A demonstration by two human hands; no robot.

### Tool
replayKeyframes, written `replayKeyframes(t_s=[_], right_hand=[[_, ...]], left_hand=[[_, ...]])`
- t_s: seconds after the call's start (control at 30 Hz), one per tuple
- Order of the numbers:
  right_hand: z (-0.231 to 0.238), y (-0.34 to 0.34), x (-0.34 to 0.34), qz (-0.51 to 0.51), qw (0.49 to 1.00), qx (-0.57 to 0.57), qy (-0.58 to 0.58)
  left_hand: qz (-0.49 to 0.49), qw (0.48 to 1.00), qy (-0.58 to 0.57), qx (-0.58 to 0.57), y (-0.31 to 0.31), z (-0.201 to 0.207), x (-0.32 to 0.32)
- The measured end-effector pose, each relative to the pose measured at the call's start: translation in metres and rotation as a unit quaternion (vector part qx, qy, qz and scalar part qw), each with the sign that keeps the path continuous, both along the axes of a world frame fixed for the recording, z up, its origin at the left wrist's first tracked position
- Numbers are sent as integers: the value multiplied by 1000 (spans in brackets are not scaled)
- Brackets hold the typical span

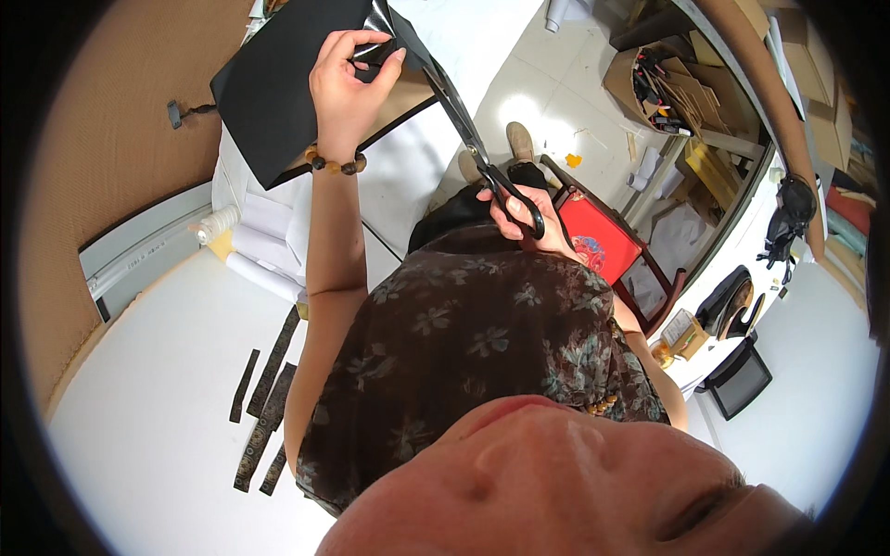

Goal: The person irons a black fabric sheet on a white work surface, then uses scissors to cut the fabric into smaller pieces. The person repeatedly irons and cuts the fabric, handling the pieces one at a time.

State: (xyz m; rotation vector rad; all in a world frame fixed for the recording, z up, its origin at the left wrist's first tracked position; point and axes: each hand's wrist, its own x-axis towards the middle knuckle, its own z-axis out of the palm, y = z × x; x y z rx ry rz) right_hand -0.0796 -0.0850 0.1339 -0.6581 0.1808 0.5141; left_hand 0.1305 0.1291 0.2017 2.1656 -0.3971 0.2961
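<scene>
Left grip [349, 85] forward; right grip [530, 221] nearer

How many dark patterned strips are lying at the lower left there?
4: a short strip farthest left, a long strip just right of it, a wide strip below that, and a narrow strip to its lower right; the left arm may hide more.

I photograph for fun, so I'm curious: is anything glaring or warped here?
In the head view, light washes out a patch of tiled floor around a shoe; also in the head view, white streaks shine on glossy black material at the left hand; and toward its dark rim, a brown bar looks bowed.
</scene>
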Motion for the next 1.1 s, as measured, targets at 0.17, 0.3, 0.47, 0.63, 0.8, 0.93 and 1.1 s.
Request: replayKeyframes(t_s=[0.17,0.3,0.47,0.63,0.8,0.93,1.1], right_hand=[[10,7,8,-15,1000,-16,-2],[8,8,10,-25,1000,-15,-11],[11,8,9,-29,999,-30,-13],[12,6,10,-27,999,-39,-8],[9,6,10,-26,1000,3,-3],[13,0,10,-13,1000,7,14],[17,-6,11,-1,999,10,33]], left_hand=[[4,1000,-5,0,1,0,-2],[-3,1000,-9,-4,2,-2,-1],[0,1000,-4,11,0,1,-1],[3,1000,-5,8,0,-1,0],[3,1000,2,7,0,0,-1],[1,1000,-1,5,-1,0,-1],[7,1000,10,9,-1,2,-1]])
